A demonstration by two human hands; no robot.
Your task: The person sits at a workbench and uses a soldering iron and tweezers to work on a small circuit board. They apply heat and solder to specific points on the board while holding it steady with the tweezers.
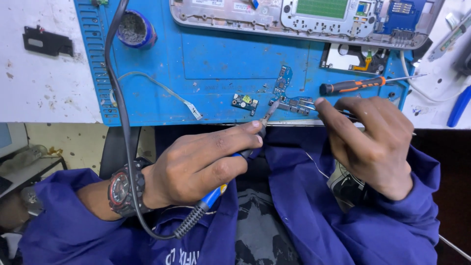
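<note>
My left hand [201,164] grips a blue-handled soldering iron [230,169]. Its metal tip [272,110] points at a cluster of small circuit parts [293,104] near the front edge of the blue work mat [221,54]. My right hand [373,140] holds thin metal tweezers [314,106] whose points reach the same parts from the right. A small blue circuit board [245,102] lies just left of the iron's tip. Another slim blue board [283,80] sits above it. A black watch is on my left wrist.
An orange-and-black screwdriver [360,85] lies on the mat above my right hand. An opened laptop chassis [304,17] spans the mat's far edge. A round tin of tip cleaner [135,29] stands top left. The iron's black cable [120,108] and a white ribbon cable [167,91] cross the mat.
</note>
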